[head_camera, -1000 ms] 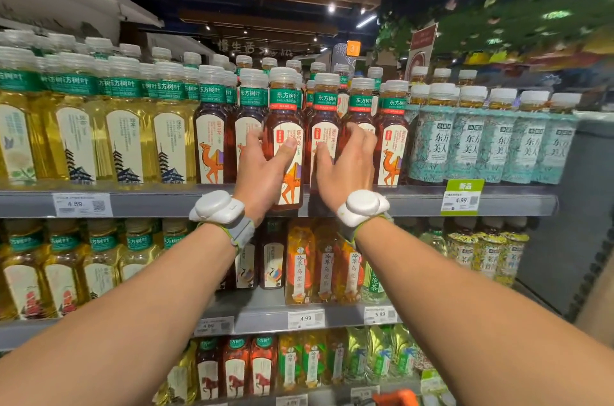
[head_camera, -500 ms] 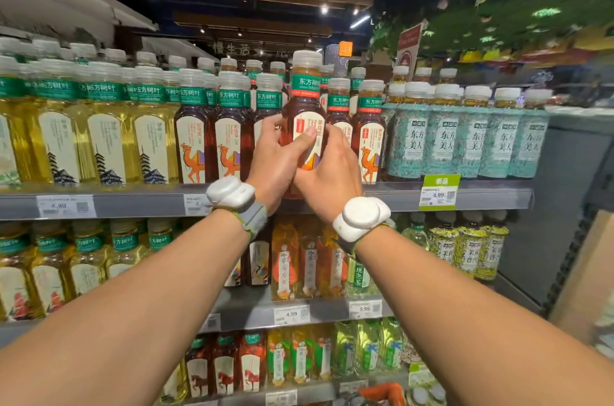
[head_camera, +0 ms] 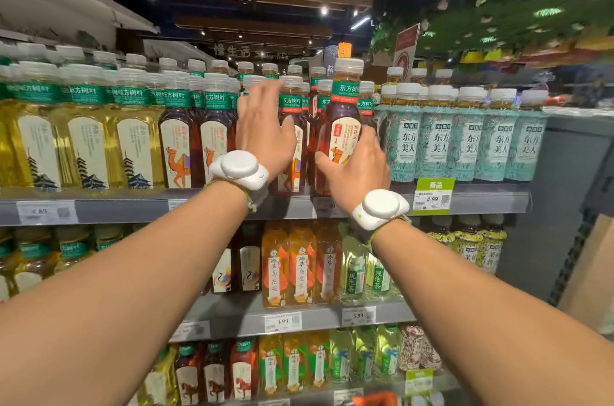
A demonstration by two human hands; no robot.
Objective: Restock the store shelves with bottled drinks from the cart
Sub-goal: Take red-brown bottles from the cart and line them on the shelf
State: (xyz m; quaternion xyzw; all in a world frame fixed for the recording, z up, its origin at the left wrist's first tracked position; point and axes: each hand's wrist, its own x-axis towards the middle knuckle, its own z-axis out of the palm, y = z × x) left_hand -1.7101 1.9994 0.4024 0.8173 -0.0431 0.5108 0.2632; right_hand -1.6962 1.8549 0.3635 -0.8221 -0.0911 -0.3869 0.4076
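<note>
Clasping 东方树叶 bottle [head_camera: 342, 113] (green neckband), right grip [head_camera: 357, 169], 4.99 tag [head_camera: 433, 196]

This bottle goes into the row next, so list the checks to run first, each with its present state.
1. Grip: the right hand wraps the held bottle round its lower body: ok.
2. Posture: held bottle roughly upright, cap on: ok.
3. Facing: its camel label points outward: ok.
4. Helper: the left hand is open and holds nothing, in front of the dark tea row: ok.
5. Free slot behind the held bottle: cannot tell, hidden by bottle and hands.
6. Base seated on the top shelf: cannot tell.
</note>
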